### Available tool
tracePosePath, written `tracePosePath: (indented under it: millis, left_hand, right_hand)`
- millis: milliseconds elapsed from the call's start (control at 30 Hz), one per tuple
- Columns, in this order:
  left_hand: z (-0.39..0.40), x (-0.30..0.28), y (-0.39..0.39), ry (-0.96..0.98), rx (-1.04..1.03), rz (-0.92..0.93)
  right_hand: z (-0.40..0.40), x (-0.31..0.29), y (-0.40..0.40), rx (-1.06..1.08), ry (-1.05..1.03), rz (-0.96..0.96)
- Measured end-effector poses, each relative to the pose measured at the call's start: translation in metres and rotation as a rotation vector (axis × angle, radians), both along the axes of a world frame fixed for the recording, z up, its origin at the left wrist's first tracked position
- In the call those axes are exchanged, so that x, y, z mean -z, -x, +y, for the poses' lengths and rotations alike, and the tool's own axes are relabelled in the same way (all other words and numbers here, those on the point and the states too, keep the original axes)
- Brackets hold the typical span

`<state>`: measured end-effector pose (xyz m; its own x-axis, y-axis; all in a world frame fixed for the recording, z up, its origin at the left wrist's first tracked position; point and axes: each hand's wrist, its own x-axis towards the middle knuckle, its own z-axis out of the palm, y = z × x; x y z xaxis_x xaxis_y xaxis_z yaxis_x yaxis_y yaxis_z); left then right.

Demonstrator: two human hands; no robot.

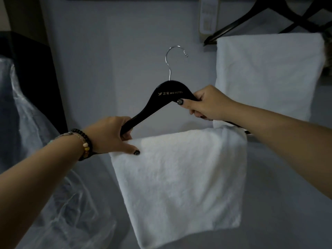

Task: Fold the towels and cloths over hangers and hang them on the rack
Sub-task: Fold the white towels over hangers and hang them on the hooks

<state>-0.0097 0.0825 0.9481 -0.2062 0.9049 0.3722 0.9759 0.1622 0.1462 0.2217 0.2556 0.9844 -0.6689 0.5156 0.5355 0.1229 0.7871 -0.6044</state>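
Item: black hanger, white towel draped over its bar, frame centre | Grip: left hand curled round 8 o'clock arm, right hand round 3 o'clock shoulder | Advice: keep it level, steer hook to 1 o'clock.

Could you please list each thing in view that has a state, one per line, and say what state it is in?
Black hanger: held up in the air by both ends, hook free, not on a rack.
White towel: folded over the hanger's bar, hanging down.
Left hand: grips the hanger's left end, thumb on the towel.
Right hand: grips the hanger's right arm.
Second white towel: already hanging, upper right.
Plastic bag: crumpled, at the left.
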Motion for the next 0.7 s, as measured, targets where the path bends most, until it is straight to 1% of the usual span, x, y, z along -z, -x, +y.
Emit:
tracePosePath:
  millis: [67,133,200,300,333,400,433,467,500,533,567,633,700]
  left_hand:
    - [0.002,-0.006,0.011,-0.021,0.02,0.018]
    - [0.008,-0.01,0.017,-0.108,0.065,-0.026]
    - [0.017,-0.01,0.019,-0.257,0.062,-0.059]
    - [0.033,-0.01,0.027,-0.508,-0.072,-0.093]
    - [0.036,-0.011,0.029,-0.55,-0.115,-0.102]
    - [0.04,-0.013,0.033,-0.586,-0.164,-0.085]
    - [0.042,-0.013,0.035,-0.593,-0.169,-0.073]
    - [0.043,-0.015,0.036,-0.602,-0.171,-0.068]
    - [0.044,-0.017,0.039,-0.611,-0.171,-0.069]
    - [0.044,-0.018,0.042,-0.623,-0.171,-0.079]
    - [0.044,-0.02,0.045,-0.636,-0.173,-0.099]
    - [0.045,-0.022,0.052,-0.665,-0.178,-0.137]
    - [0.046,-0.018,0.057,-0.676,-0.177,-0.129]
  right_hand:
    - [0.004,-0.002,0.018,0.014,-0.03,0.049]
    - [0.004,-0.004,0.036,0.028,-0.073,0.105]
    - [0.003,-0.005,0.053,0.056,-0.12,0.133]
    - [0.004,-0.001,0.077,0.167,-0.238,0.186]
    - [0.005,0.002,0.084,0.23,-0.341,0.251]
    - [0.002,0.011,0.093,0.288,-0.681,0.457]
    - [0.002,0.017,0.097,0.257,-0.857,0.537]
    - [0.003,0.025,0.1,0.2,-1.006,0.557]
    - [0.005,0.036,0.104,0.152,-1.117,0.51]
    - [0.008,0.049,0.107,0.141,-1.181,0.408]
    - [0.01,0.06,0.108,0.165,-1.194,0.283]
    - [0.013,0.07,0.105,0.276,-1.103,0.041]
    - [0.015,0.068,0.098,0.432,-0.997,-0.141]
